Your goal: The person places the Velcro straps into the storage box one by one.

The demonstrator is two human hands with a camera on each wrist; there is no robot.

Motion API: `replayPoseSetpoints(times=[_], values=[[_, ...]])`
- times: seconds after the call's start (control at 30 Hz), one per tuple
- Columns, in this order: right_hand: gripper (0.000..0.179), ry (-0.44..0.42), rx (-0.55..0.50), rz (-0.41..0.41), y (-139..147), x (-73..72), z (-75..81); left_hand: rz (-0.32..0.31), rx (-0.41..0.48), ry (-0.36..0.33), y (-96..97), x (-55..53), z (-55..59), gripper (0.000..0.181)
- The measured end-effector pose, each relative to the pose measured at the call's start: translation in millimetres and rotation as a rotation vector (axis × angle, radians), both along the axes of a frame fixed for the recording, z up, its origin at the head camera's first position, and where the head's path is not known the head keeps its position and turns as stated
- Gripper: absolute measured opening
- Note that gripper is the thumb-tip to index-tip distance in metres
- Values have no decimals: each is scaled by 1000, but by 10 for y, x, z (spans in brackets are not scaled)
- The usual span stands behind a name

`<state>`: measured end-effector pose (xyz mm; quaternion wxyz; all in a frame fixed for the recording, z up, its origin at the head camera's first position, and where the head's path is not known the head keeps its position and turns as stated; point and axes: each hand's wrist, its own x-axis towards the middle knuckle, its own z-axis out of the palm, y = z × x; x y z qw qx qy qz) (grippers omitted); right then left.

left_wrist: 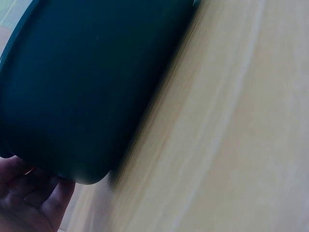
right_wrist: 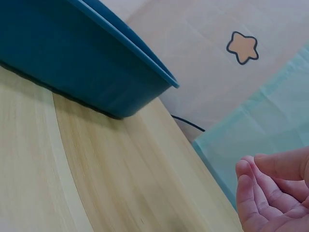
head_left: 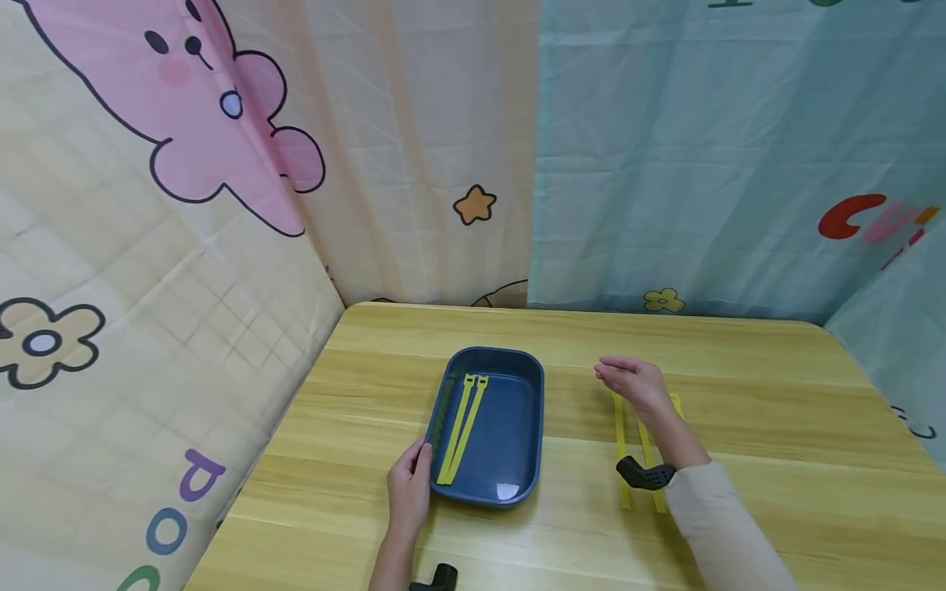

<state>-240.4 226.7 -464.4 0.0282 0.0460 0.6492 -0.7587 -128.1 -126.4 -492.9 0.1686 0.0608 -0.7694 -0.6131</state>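
Note:
A blue tray (head_left: 510, 435) stands on the table, with two yellow slotted-head cable ties (head_left: 467, 424) lying lengthwise along its left side. My left hand (head_left: 409, 488) grips the tray's near left corner; in the left wrist view its fingers (left_wrist: 58, 200) meet the tray's outer wall. To the right of the tray, my right hand (head_left: 637, 384) is raised over more yellow cable ties (head_left: 620, 431), which it and the forearm partly cover. Thumb and fingertips come close together in the right wrist view, and no object shows between them.
The wooden table (head_left: 355, 394) ends at a printed curtain (head_left: 414, 164) behind, and another curtain side (head_left: 170, 271) runs along the left. Black wrist devices (head_left: 645, 474) are worn at both wrists.

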Motion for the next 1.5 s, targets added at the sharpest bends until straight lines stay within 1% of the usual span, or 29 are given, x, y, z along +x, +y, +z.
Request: replayPoseSetpoints(times=[0.07,0.2,0.23,0.33,0.5,0.6,0.7,0.77,0.87,1.0,1.13,1.23,1.37,1.5], values=[[54,-34,57,-27,-32,59,107,2,-1,4,-4,4,6,30],[50,-69,97,-66,-22,96,153,7,-10,5,-9,3,-3,29],[51,-79,125,-70,-30,121,185,9,-13,4,-9,2,-8,29],[47,-84,159,-86,3,155,209,14,-23,-6,-8,-7,-25,29],[45,-55,183,-95,75,165,207,15,-17,-9,-9,-18,-27,29],[46,-57,185,-102,105,161,206,14,-14,-4,-16,-22,-22,29],[46,-65,239,-111,119,165,197,11,-22,-4,-24,-25,-16,29],[45,-84,300,-127,121,161,174,7,-33,-5,-28,-25,-13,30],[43,-142,382,-154,119,144,126,3,-39,-6,-32,-28,-15,31],[39,-189,424,-168,118,118,65,9,-30,-9,-29,-28,-15,30],[36,-173,490,-169,112,103,28,12,-25,0,-19,-21,-8,29],[34,-136,541,-146,104,101,1,10,-26,4,-16,-12,-6,29],[37,-84,546,-118,99,89,-25,12,-22,-6,-9,-9,-8,29],[40,-64,564,-105,99,77,-44,12,-23,-10,-3,-15,-14,30]])
